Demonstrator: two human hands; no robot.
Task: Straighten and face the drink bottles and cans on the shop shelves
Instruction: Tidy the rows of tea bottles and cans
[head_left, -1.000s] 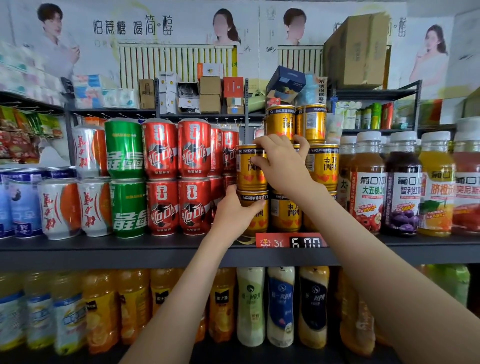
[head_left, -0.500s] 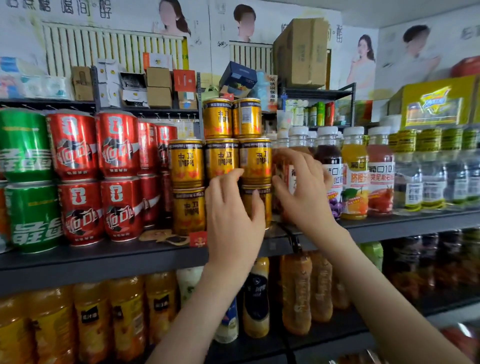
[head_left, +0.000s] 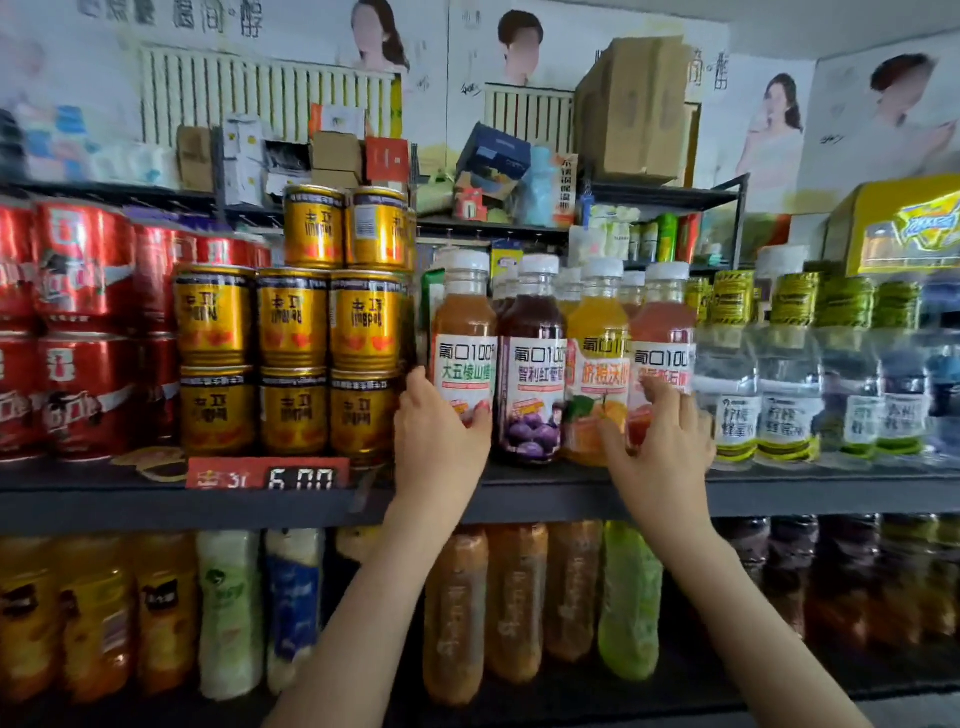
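Shifted right off the cans (head_left: 293, 317), left hand (head_left: 441, 423) clasps brown bottle (head_left: 464, 332), right hand (head_left: 662, 447) clasps pink bottle (head_left: 664, 322).

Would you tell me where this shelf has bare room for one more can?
Free: the top of the leftmost gold can stack, beside the two upper gold cans, and a shelf strip before the clear bottles. The juice bottles are packed tight, left hand and right hand on them.

The gold cans (head_left: 293, 322) carry black characters and orange-red shapes; the red cans (head_left: 78, 291) have white marks. Four white-capped bottles — the amber bottle (head_left: 464, 319), the purple bottle (head_left: 535, 317), the orange bottle (head_left: 597, 319), the pink-red bottle (head_left: 664, 322) — wear white labels. The shelf (head_left: 779, 493) is dark grey, the price tag (head_left: 218, 474) red with white digits.
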